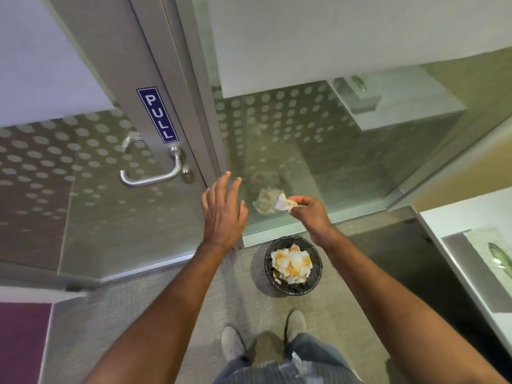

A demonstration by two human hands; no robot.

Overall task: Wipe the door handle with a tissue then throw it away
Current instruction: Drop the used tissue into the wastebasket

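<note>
A metal lever door handle [151, 177] is fixed to the glass door's frame under a blue PULL sign [157, 115]. My right hand [311, 212] pinches a crumpled white tissue [284, 202] between its fingertips, held in the air above and slightly behind the waste basket. A round black mesh waste basket [318, 268] stands on the floor by the glass panel, filled with several crumpled tissues. My left hand [223, 214] is open with fingers spread, holding nothing, to the right of and below the handle.
A fixed glass panel [332, 151] with a dotted frosted band stands right of the door and mirrors the basket. A white counter [454, 234] runs along the right. My shoes [295, 325] stand on grey carpet just in front of the basket.
</note>
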